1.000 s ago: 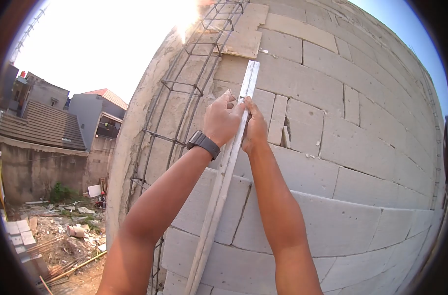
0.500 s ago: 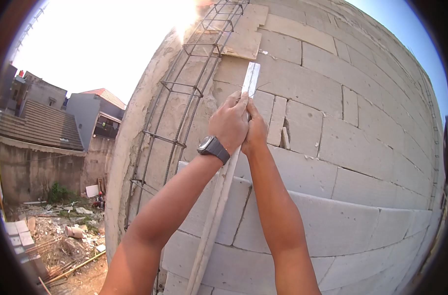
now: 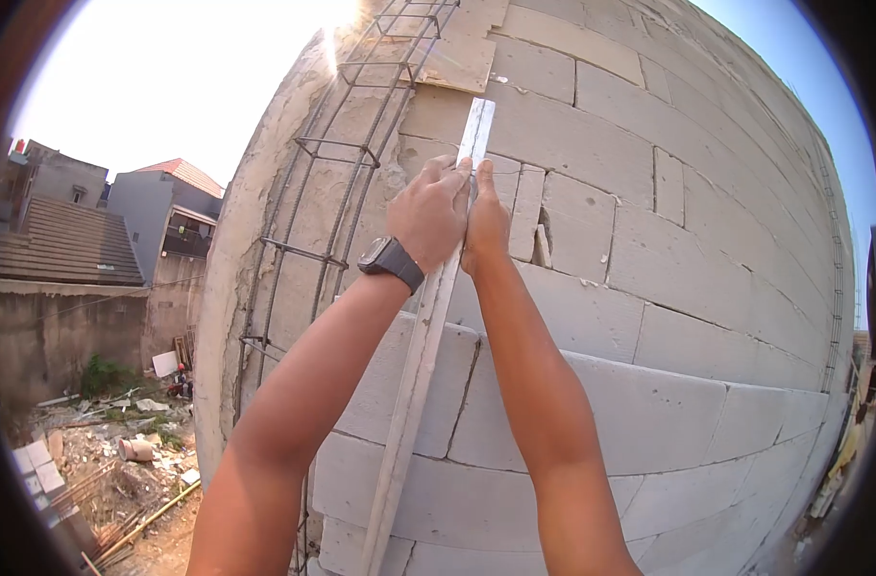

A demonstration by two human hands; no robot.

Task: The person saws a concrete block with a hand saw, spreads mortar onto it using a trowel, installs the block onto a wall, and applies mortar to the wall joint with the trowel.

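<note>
A long, straight metal bar (image 3: 414,384) stands nearly upright, leaning slightly, in front of the grey block wall (image 3: 649,413). Near its upper end my left hand (image 3: 428,213), with a dark watch on the wrist, is closed around it from the left side. My right hand (image 3: 487,219) grips the same stretch from the right, its thumb pointing up along the bar. Above both hands the bar's pale, shiny top end sticks out. A thin wire or string shows beside the fingers. My fingertips are partly hidden behind the bar.
Left of the bar a rebar column cage (image 3: 328,197) rises along the wall's edge. A thin board (image 3: 452,58) sits against the wall near the top. Far below on the left lie rubble (image 3: 135,449) and stacked blocks (image 3: 42,468); neighbouring houses (image 3: 63,240) stand beyond.
The whole view has shifted a little, so wall and cage appear slightly further left and higher. Both hands keep their grip on the bar, and my right thumb now lies higher beside the left fingers.
</note>
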